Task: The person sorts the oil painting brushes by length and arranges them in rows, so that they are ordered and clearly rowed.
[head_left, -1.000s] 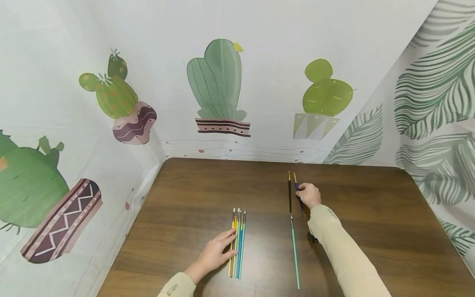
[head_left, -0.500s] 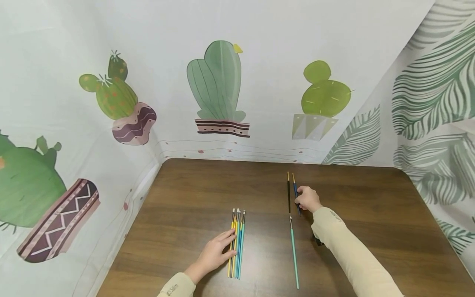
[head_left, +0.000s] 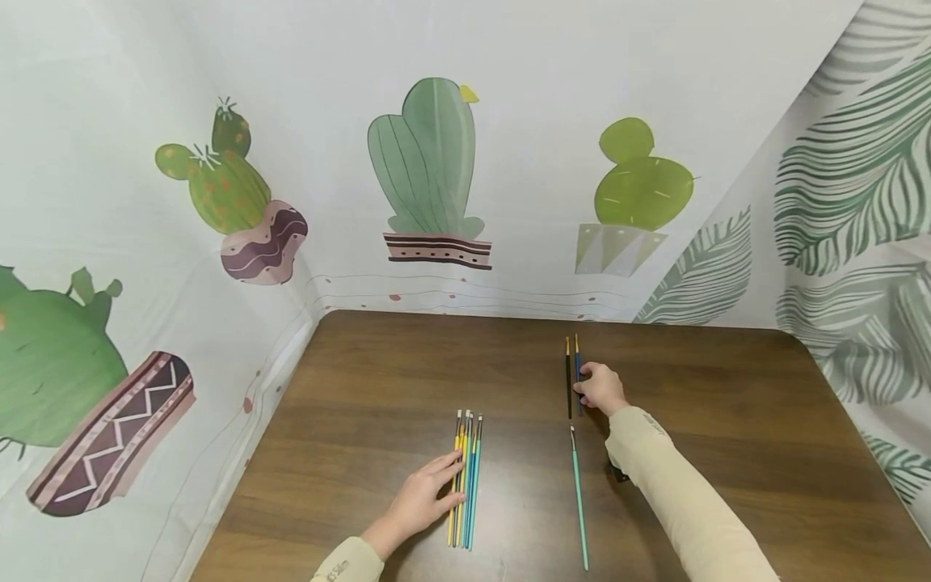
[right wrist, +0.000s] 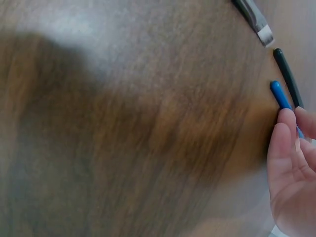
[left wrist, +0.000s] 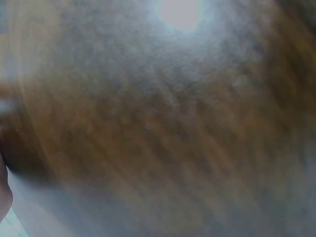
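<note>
In the head view my right hand pinches a blue paintbrush at its handle, low over the table. Right beside it on the left lies a black paintbrush, nearly parallel. The right wrist view shows the blue handle's rounded end poking out past my fingertips. A mint-green paintbrush lies nearer me, its bristles close to the black handle's end. My left hand rests with extended fingers on a row of several yellow, blue and teal paintbrushes, bristles pointing away. The left wrist view is mostly blurred tabletop.
The brown wooden table has rounded far corners. A white cloth backdrop printed with cacti and leaves hangs behind it and on both sides. A small dark object shows under the right sleeve.
My right hand has turned the blue paintbrush from a slant to nearly parallel with the black one, its lower end shifting left. The left hand and its row of paintbrushes stay put.
</note>
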`<action>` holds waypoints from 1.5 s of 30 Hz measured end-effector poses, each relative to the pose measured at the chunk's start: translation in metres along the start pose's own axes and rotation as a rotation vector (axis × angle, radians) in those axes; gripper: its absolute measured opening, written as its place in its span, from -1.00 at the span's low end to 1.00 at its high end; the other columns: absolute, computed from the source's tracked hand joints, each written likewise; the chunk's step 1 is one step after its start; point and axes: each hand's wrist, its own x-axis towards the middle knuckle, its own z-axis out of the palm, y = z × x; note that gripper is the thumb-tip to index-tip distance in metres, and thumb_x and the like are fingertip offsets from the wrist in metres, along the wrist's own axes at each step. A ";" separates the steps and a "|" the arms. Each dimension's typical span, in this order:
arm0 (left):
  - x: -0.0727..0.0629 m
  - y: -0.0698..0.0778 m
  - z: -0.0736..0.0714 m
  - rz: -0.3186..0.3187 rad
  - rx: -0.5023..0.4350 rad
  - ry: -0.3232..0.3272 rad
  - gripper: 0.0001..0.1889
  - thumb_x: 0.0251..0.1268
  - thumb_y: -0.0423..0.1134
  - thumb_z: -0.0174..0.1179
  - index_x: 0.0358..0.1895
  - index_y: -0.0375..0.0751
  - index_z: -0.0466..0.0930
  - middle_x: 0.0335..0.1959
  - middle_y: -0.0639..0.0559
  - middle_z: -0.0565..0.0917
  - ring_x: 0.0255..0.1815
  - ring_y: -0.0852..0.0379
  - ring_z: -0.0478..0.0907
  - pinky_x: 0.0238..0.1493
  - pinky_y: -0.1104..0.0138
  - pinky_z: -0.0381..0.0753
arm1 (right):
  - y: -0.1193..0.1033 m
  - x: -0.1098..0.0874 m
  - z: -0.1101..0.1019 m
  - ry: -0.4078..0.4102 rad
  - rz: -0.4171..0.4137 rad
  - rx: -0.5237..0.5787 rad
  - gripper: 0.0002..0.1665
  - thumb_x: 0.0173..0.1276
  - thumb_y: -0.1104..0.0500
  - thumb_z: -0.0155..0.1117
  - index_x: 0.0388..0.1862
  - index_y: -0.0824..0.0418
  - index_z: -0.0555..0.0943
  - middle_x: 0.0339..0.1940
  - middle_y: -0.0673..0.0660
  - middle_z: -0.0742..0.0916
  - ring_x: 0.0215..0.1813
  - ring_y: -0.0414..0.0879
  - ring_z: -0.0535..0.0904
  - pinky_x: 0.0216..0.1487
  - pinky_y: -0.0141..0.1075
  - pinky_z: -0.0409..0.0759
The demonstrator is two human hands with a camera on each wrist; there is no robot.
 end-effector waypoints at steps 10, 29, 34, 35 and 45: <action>0.001 0.001 -0.001 -0.006 0.014 -0.001 -0.44 0.07 0.05 0.15 0.12 -0.18 0.44 0.23 0.02 0.37 0.18 0.03 0.38 0.10 0.18 0.41 | -0.002 -0.002 0.005 -0.049 -0.007 0.099 -0.53 0.09 0.36 0.18 0.03 0.42 0.39 -0.57 0.20 0.64 -0.73 -0.22 0.50 -0.64 -0.37 0.54; 0.001 0.003 -0.004 -0.012 0.005 -0.019 -0.45 0.07 0.04 0.15 0.11 -0.19 0.44 0.23 0.01 0.38 0.19 0.05 0.37 0.11 0.20 0.41 | 0.000 -0.004 0.006 -0.033 -0.012 0.111 -0.58 0.14 0.35 0.16 0.01 0.41 0.42 -0.52 0.22 0.64 -0.71 -0.21 0.50 -0.65 -0.40 0.51; 0.001 0.005 -0.005 -0.012 -0.008 -0.018 -0.45 0.07 0.02 0.17 0.11 -0.21 0.44 0.23 -0.01 0.38 0.18 0.04 0.37 0.10 0.19 0.41 | 0.001 -0.006 0.003 -0.018 -0.021 0.099 -0.60 0.15 0.33 0.17 -0.01 0.40 0.44 -0.52 0.20 0.63 -0.69 -0.20 0.49 -0.65 -0.40 0.50; 0.001 0.005 -0.005 -0.014 -0.006 -0.020 -0.45 0.07 0.02 0.16 0.11 -0.21 0.44 0.23 -0.01 0.38 0.19 0.04 0.37 0.10 0.19 0.41 | 0.001 -0.006 0.002 -0.016 -0.020 0.098 -0.61 0.15 0.33 0.17 -0.01 0.40 0.44 -0.52 0.20 0.63 -0.68 -0.20 0.49 -0.65 -0.40 0.50; 0.001 0.004 -0.003 -0.029 -0.002 -0.032 -0.45 0.08 0.04 0.15 0.11 -0.20 0.44 0.24 0.02 0.36 0.20 0.05 0.36 0.12 0.18 0.40 | -0.021 -0.029 0.006 -0.034 -0.094 0.296 -0.62 0.15 0.32 0.12 -0.03 0.43 0.44 -0.56 0.13 0.59 -0.61 -0.16 0.51 -0.59 -0.35 0.53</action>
